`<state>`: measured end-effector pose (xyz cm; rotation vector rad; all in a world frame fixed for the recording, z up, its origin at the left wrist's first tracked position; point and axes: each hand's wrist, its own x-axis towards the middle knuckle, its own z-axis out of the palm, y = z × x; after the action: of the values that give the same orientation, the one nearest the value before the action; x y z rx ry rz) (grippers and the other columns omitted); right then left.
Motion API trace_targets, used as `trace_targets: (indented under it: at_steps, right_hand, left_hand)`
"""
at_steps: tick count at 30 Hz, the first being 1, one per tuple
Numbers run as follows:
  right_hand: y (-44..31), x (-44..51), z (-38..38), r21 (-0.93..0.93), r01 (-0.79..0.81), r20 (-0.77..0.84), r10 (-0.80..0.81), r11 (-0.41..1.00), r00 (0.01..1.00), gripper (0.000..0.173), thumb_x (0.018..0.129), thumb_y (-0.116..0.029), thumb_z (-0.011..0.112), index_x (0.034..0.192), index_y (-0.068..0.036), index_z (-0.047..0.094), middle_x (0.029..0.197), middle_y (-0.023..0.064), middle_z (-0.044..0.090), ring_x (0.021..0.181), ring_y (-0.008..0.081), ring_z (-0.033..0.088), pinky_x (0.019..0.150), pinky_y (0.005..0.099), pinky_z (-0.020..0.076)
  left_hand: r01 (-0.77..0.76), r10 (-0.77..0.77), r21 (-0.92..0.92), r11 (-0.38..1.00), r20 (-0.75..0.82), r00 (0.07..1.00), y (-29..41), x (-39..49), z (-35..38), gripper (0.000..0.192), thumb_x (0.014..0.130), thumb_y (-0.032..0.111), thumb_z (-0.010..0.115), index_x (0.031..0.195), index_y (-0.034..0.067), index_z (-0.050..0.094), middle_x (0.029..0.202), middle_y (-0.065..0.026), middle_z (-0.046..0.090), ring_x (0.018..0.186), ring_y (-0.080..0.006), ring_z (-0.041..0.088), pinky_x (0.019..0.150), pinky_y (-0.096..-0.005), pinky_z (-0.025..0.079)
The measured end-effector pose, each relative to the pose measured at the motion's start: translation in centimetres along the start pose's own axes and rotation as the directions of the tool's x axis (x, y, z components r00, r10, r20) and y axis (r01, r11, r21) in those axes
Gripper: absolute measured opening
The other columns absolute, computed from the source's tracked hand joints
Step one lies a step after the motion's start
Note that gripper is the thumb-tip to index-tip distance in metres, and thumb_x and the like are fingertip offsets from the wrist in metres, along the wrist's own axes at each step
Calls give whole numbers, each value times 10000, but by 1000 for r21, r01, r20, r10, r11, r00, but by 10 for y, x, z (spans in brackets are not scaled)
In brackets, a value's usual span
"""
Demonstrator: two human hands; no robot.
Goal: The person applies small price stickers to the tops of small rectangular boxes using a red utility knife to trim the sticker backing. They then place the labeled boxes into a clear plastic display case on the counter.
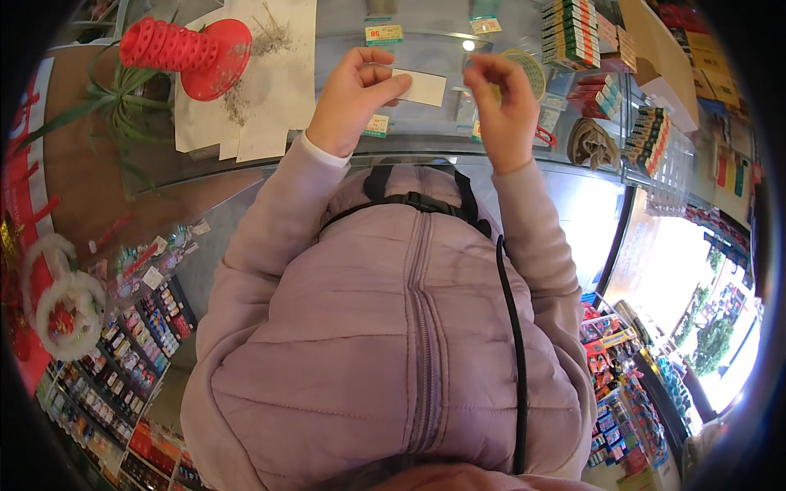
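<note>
My left hand (365,92) pinches a small white rectangular card (427,89) between thumb and fingers, above the glass counter (344,132). To the right of the card, my right hand (506,101) hovers with its fingers curled and the thumb near the index finger. Its fingertips are blurred, so whether something thin is between them is unclear. A yellow-green ring, apparently a tape roll (533,67), lies behind the right hand and is partly covered by it. Beside that wrist is a small red looped handle (545,136). Several price tags (384,34) show around the hands.
At the left, a red perforated plastic stand (215,61) rests on paper sheets (270,110) strewn with dark debris, near a spiky green plant (126,98). Stacked small boxes (568,34), a crumpled brown cloth (592,144) and a clear plastic rack (672,166) occupy the right side.
</note>
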<state>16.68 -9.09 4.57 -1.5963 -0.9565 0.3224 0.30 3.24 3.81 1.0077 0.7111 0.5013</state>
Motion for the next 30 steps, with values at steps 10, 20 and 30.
trace_targets:
  at_steps: [10,20,30]
  right_hand:
    - [-15,-38,-7,-45,253,80,-249,966,965,255,767,45,755,993,-72,732,946,81,687,842,229,654,745,320,512]
    - [-22,-50,-9,168,-138,186,106,976,977,232,773,-31,805,994,-37,734,922,29,595,803,111,553,742,259,465]
    - [-32,-50,-5,-14,280,-3,-280,960,960,251,789,1,772,1012,-30,660,947,92,638,828,197,611,754,311,489]
  left_hand:
    - [-92,92,-2,996,55,994,8,-32,23,342,909,75,702,1167,6,487,932,-87,681,837,-159,658,784,-281,523]
    - [-485,441,366,794,202,874,-2,-52,15,414,852,67,760,1224,28,582,970,-75,699,933,-174,658,878,-317,509]
    - [-244,238,112,963,66,969,-3,-57,15,457,851,-12,752,1224,5,488,871,-59,688,781,-88,654,708,-216,516]
